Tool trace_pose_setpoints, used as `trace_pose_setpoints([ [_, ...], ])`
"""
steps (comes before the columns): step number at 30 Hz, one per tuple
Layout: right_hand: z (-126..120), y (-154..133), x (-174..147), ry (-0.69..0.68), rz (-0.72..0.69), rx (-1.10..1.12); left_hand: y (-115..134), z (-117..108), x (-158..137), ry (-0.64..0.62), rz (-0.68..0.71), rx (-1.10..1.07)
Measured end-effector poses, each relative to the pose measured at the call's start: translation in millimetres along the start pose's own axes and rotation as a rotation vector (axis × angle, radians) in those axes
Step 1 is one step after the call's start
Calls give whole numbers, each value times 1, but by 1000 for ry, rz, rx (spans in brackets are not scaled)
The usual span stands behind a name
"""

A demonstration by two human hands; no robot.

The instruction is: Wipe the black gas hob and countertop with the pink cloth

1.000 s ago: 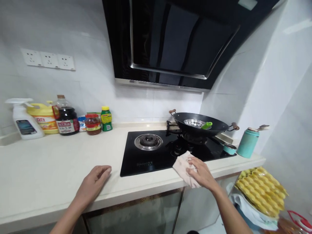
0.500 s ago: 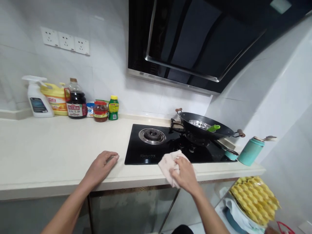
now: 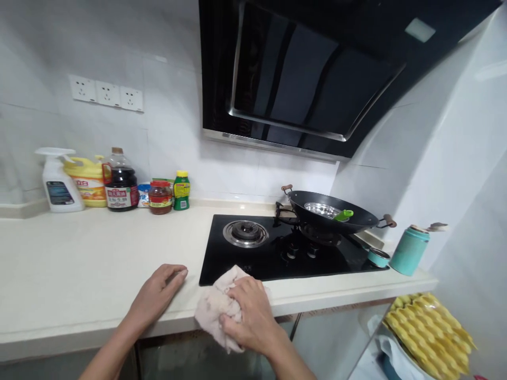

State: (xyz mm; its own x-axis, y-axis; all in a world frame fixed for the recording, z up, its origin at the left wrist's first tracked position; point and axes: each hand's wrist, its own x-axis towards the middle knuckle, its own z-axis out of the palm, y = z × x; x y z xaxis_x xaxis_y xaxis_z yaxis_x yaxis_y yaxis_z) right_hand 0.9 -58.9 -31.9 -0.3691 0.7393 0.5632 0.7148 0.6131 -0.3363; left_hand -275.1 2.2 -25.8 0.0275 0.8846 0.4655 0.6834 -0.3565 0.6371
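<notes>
A crumpled pale pink cloth [image 3: 216, 311] is bunched under my right hand [image 3: 251, 314], whose fingers grip it at the counter's front edge. Part of the cloth hangs over that edge, and its top reaches the front left corner of the black gas stove [image 3: 222, 264]. My left hand [image 3: 158, 293] rests on the white countertop [image 3: 95, 264] left of the stove, fingers loosely stretched and holding nothing. On the stove's right burner sits a black wok [image 3: 360, 224] with a perforated metal ladle [image 3: 322, 210] in it; its green handle shows. The left burner [image 3: 246, 234] is uncovered.
Along the back wall stand a spray bottle [image 3: 59, 182], a yellow jug [image 3: 89, 179], a soy sauce bottle [image 3: 121, 184], a red-lidded jar [image 3: 160, 198] and a green bottle [image 3: 181, 190]. A range hood [image 3: 293, 79] hangs above. Right are a teal canister [image 3: 410, 250] and yellow egg trays [image 3: 431, 332].
My right hand has slid left along the counter's front edge with the cloth, from the middle of the stove to its left corner. My left hand stays on the counter. The view has shifted slightly.
</notes>
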Motion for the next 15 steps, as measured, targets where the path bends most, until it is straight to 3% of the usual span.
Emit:
trace_pose_setpoints([
  [7, -46, 45, -21, 86, 179, 35, 9, -3, -3, -4, -32, -26],
  [11, -77, 98, -25, 215, 358, -63, 14, -4, -6, -1, -22, -70],
  [15, -97, 147, -37, 225, 552, -234, 13, -3, -8, -15, 5, -73],
])
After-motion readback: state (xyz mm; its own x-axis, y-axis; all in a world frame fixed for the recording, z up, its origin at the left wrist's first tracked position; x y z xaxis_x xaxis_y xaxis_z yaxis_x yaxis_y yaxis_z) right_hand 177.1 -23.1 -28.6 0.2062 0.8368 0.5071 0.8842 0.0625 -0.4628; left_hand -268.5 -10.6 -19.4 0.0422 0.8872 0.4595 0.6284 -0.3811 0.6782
